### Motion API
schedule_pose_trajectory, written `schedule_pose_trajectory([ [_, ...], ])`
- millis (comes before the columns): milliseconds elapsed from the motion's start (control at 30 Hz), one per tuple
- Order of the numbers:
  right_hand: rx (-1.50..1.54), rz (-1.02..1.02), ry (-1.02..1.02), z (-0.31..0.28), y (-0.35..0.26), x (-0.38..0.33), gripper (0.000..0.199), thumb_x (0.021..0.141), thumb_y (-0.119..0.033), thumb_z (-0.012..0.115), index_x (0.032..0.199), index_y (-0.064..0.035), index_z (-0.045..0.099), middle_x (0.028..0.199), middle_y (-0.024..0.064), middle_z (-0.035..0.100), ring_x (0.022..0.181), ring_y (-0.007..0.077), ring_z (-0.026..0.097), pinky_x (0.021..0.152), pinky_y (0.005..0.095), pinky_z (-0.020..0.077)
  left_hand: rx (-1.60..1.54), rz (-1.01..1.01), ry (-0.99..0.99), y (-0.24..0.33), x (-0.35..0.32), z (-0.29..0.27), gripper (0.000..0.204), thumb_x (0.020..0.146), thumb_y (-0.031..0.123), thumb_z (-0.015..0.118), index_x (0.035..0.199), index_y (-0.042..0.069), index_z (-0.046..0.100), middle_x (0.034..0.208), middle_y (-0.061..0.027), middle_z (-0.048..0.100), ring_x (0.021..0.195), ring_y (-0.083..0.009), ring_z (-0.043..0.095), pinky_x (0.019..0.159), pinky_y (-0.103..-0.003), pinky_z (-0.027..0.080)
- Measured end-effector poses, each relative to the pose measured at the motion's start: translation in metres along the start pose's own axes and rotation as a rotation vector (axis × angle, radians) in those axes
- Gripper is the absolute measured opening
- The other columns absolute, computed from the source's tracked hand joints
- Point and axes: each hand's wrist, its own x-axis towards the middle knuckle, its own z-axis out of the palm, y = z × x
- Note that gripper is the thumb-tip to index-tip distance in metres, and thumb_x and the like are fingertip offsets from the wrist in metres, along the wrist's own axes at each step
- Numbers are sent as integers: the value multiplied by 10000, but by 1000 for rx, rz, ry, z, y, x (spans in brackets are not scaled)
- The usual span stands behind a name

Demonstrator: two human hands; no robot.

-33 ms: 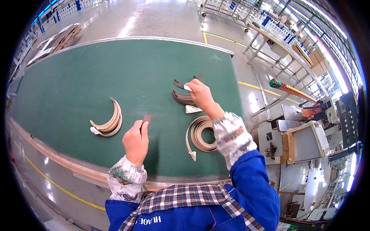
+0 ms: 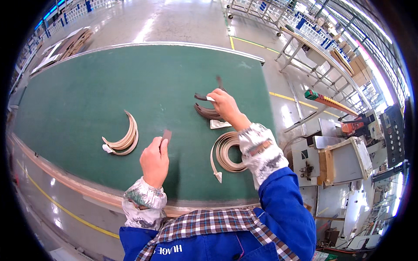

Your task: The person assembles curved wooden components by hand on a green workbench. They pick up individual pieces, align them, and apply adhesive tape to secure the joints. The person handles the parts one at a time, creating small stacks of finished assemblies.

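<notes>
Wide desk [image 2: 87, 87] topped in dark green felt, pale wooden edge along the near side. Beyond it, glossy grey concrete floor [image 2: 174, 21] streaked with glare and marked by yellow lines [image 2: 296, 102]. Flat boards stacked [image 2: 65, 45] at far left. Metal racks [image 2: 313, 48] at upper right, grey machine housings [image 2: 331, 156] beside the desk. Daylight pouring through windows [image 2: 383, 82] at right.

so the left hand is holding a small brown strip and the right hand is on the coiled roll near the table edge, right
Not quite. In the head view the left hand does hold a small brown strip, but the right hand is on the dark curved strips farther up the green table; the coiled roll lies untouched beside that forearm.
</notes>
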Motion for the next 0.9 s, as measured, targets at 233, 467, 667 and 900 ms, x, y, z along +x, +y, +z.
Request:
schedule_pose_trajectory([
  [233, -324, 127, -279, 63, 55, -5, 133, 848, -190, 566, 893, -115, 666, 886, 48, 640, 856, 260, 584, 740, 367, 491, 60, 75, 14, -15, -4, 10, 206, 919, 156, 484, 1039, 5, 556, 926, -165, 603, 810, -369, 570, 718, -441, 436],
  [467, -76, 110, -77, -2, 44, -29, 215, 901, -268, 542, 939, -94, 661, 915, 78, 668, 818, 289, 603, 677, 391, 480, 88, 206, -157, 18, 49, 29, 185, 916, 176, 500, 1017, 52, 593, 875, -138, 618, 803, -351, 593, 676, -419, 458],
  [667, 200, 356, -73, -88, -4, -69, 220, 936, -197, 509, 1005, -29, 633, 881, 138, 650, 747, 275, 616, 666, 336, 496, 255, 363, -138, 37, 168, 132, 186, 904, 258, 503, 991, 131, 608, 860, -104, 633, 804, -335, 607, 668, -447, 484],
  [900, 271, 519, 23, -156, -55, -178, 216, 943, -163, 512, 981, 8, 637, 825, 109, 671, 684, 194, 620, 620, 278, 497, 263, 147, -210, 51, 171, 281, 390, 871, 432, 516, 971, 77, 643, 982, -175, 591, 956, -357, 581, 793, -507, 460],
])
